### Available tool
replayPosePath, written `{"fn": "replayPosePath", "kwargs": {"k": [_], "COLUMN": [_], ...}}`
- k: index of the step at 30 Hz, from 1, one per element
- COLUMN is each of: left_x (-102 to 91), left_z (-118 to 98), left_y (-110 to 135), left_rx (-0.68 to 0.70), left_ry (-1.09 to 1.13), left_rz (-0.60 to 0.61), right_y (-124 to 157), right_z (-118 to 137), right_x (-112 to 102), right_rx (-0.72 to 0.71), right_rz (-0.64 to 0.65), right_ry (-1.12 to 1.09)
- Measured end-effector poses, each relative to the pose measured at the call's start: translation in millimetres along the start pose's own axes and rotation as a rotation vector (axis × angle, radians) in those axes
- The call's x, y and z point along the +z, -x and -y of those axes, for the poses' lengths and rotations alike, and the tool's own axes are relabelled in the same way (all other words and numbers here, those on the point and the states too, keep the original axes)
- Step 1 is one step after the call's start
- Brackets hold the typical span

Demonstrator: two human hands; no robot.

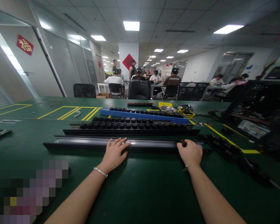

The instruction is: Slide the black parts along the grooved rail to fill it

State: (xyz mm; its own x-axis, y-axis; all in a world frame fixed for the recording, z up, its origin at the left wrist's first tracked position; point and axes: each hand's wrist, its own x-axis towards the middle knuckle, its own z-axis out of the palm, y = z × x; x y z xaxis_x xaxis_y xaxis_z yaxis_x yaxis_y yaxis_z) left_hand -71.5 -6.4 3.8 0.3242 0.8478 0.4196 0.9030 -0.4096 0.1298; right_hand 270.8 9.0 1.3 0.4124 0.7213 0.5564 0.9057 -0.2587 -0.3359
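Observation:
A long black rail (pixel 84 144) with a shiny grey channel lies across the green table in front of me. My left hand (pixel 114 154) rests flat on its middle, fingers stretched out and open. My right hand (pixel 190 152) is closed at the rail's right end, its fingers pinched on a small black knob (pixel 184 143). Behind it lie two more black rails (pixel 130 127) filled with rows of black knobs, and a blue rail (pixel 144 114) with knobs further back.
A pile of loose black parts (pixel 226 149) trails off to the right along yellow floor-style tape. A metal bowl (pixel 167 109) and yellow tray sit at the back. An open computer case (pixel 259 115) stands at right. Several people sit at tables beyond.

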Motion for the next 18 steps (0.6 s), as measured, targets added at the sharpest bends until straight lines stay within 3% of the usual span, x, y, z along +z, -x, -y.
{"fn": "replayPosePath", "kwargs": {"k": [18], "left_x": [1.2], "left_z": [0.6], "left_y": [-0.2], "left_rx": [-0.002], "left_ry": [-0.005], "left_rz": [0.002], "right_y": [-6.4], "right_z": [-13.2], "right_x": [-2.9], "right_rx": [0.108], "right_rz": [0.000], "right_ry": [0.026]}}
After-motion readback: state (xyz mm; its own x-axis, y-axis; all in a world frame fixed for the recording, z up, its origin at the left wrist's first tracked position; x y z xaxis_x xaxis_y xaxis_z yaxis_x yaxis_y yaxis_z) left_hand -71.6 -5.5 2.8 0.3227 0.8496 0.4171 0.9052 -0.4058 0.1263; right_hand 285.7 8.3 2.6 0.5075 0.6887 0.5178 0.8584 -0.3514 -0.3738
